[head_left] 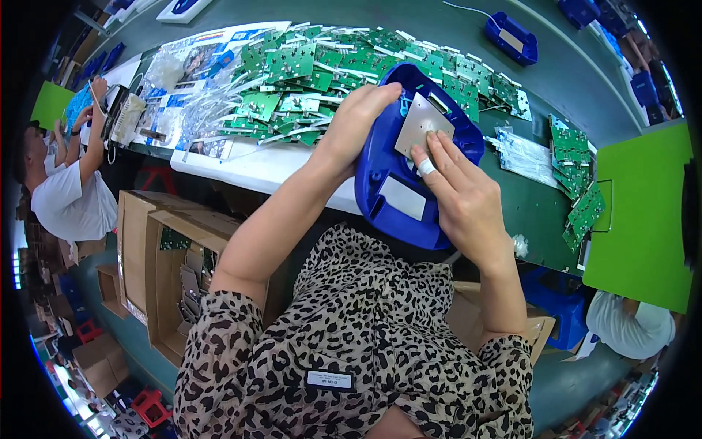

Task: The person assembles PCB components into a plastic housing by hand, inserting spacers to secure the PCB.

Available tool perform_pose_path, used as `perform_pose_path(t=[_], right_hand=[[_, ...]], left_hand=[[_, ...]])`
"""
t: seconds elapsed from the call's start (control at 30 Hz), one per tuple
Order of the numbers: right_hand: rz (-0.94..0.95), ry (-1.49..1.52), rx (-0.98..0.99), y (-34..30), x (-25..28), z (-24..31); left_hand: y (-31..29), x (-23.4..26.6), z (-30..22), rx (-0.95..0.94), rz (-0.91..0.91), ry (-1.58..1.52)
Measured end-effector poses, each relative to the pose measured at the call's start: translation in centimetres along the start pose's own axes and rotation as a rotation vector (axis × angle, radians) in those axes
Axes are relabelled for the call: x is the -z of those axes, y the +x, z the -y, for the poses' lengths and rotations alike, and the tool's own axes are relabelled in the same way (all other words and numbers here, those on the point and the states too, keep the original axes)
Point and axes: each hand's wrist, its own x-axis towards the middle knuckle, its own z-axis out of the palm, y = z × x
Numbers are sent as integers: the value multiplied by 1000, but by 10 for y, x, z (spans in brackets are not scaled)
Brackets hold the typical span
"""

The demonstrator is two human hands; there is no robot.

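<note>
A blue plastic housing (374,157), shaped like a shallow tray, is held up tilted in front of me. My left hand (363,117) grips its upper left rim, with the thumb side along the edge. Inside the housing sits a silver metal plate (417,126) with small holes. My right hand (464,192), with a white bandage on one finger, has its bent fingertips pressed on the plate, while its palm is by the lower right rim. A pale rectangular panel (402,199) shows in the lower part of the housing. Whatever lies beneath the plate is hidden.
Many green circuit boards (289,62) with white wires cover the bench behind. More boards (574,157) and plastic bags (525,155) lie to the right, beside a bright green panel (643,219). An open cardboard box (139,249) stands at left. A person (69,197) sits far left.
</note>
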Motion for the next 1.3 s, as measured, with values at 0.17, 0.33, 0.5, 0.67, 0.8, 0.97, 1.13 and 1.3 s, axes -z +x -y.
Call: perform_pose_path(t=[0.17,0.33,0.5,0.67,0.8,0.97,1.13,1.3], right_hand=[[-66,-55,6,6,13,3],[-88,17,21,7,18,-12],[-551,537,-469,-13,17,-42],[-207,1574,-875,-35,-4,-58],[-292,1548,-846,-32,-17,-50],[-373,1490,-847,-27,-19,-43],[-377,1127,-814,-36,-30,-50],[-355,1020,-758,-35,-24,-52]], left_hand=[[-14,-1,-12,-77,44,-30],[-8,9,-14,-57,153,-31],[-11,12,-16,-28,222,-19],[-8,10,-8,23,227,-21],[-3,1,-5,72,211,11],[-1,-12,-4,82,192,78],[3,-3,2,167,193,508],[5,-1,7,162,200,527]])
